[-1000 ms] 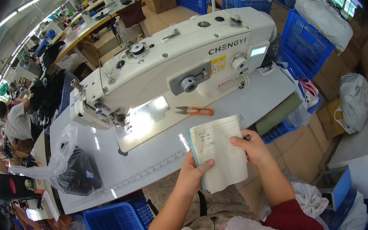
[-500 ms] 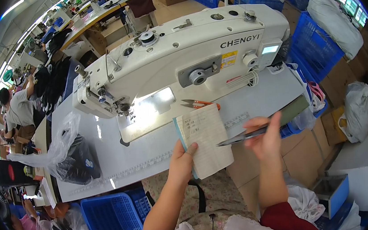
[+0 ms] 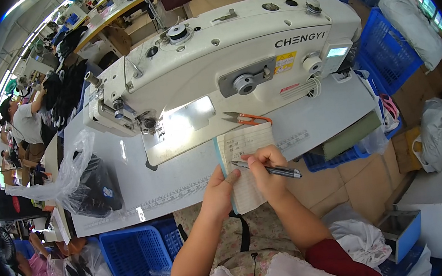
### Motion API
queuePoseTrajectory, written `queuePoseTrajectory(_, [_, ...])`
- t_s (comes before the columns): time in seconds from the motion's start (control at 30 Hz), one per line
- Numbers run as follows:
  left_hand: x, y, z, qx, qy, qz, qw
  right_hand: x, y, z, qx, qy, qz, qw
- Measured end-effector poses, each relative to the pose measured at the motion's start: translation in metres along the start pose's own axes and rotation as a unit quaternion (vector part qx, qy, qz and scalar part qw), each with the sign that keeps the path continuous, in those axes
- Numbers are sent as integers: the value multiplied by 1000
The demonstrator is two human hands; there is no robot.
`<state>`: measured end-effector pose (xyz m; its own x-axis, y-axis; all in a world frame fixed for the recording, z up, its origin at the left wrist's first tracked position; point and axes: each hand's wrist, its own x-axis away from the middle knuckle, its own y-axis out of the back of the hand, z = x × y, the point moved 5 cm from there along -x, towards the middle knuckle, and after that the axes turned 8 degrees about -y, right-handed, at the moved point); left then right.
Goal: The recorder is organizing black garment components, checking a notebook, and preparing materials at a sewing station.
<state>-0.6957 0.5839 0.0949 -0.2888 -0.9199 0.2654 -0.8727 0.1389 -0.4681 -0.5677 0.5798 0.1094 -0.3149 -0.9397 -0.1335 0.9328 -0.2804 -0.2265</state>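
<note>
A small lined notebook with a blue edge is held at its left side by my left hand, thumb on the page and fingers hidden beneath. Handwriting shows on the upper part of the page. My right hand pinches a dark pen, its tip down at the page just below the written lines. Behind the notebook's top edge, orange-handled thread snips lie on the sewing table. The white sewing machine stands beyond, its lamp lighting the needle plate.
A clear plastic bag with dark contents sits on the table's left. Blue crates stand below at the left, and another blue crate at the far right. Olive fabric lies at the table's right edge. Other people work at the far left.
My right hand has moved left and down to the notebook, bringing the pen tip from beside the page onto it. The left hand keeps its hold.
</note>
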Motion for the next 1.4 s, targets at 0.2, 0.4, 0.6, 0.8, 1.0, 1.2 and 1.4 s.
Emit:
queuePoseTrajectory(0.2, [-3,1,1,-27,-18,0,999,-2,-6,9,103,65,37,992])
queuePoseTrajectory(0.4, [-4,3,1,-29,-23,-16,999,-3,-4,4,85,48,19,995])
queuePoseTrajectory(0.6, [-1,7,4,-15,-20,-19,999,-1,-6,5,72,-5,-3,997])
queuePoseTrajectory(0.8, [-4,1,9,-37,-28,16,999,-1,0,4,80,27,-33,996])
queuePoseTrajectory(1.0, [-1,2,3,-11,-10,29,999,-3,-9,4,52,43,-2,998])
queuePoseTrajectory(1.2, [-1,0,0,-3,7,18,1000,-7,0,-1,-92,-25,-9,995])
queuePoseTrajectory(1.4, [-4,1,3,-32,23,5,999,-9,-6,2,-82,-72,-15,994])
